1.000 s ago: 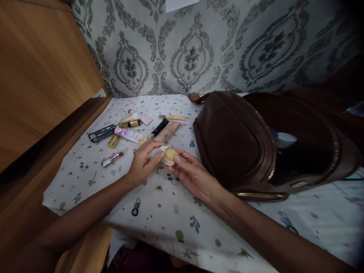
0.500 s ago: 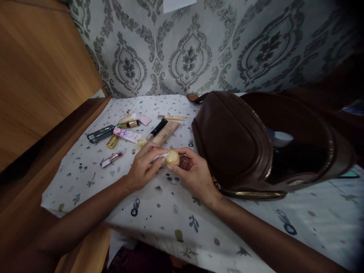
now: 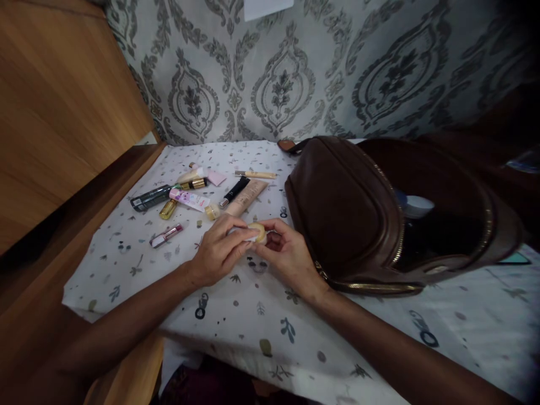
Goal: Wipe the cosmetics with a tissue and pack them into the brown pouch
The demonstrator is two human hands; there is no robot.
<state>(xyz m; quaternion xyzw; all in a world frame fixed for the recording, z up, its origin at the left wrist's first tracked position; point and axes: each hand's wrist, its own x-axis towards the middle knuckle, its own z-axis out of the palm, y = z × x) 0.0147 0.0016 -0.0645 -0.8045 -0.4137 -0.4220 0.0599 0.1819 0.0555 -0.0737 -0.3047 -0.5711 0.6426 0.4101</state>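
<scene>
Between thumb and fingers, my right hand (image 3: pixel 291 256) grips a small cosmetic jar (image 3: pixel 261 230) with a yellowish round lid. My left hand (image 3: pixel 219 247) pinches a white wipe (image 3: pixel 252 238), partly hidden by the fingers, and presses it against the jar's lid. Just beyond the left hand lie a beige squeeze tube (image 3: pixel 248 196), a black tube (image 3: pixel 234 192) with a silvery cap, and another small yellowish jar (image 3: pixel 212 211). A lipstick (image 3: pixel 166 235) lies to the left of that hand.
A large brown leather bag (image 3: pixel 346 208) stands unzipped close to my right hand, with a white object (image 3: pixel 417 206) at its opening. Farther left lie a dark bottle (image 3: pixel 151 198), a pink-and-white tube (image 3: pixel 189 199) and a gold bottle (image 3: pixel 167 210). A slim tube (image 3: pixel 255 174) lies at the back.
My left fingers and the wipe have moved right, over the jar's lid, covering part of it. My right hand still holds the jar in nearly the same place.
</scene>
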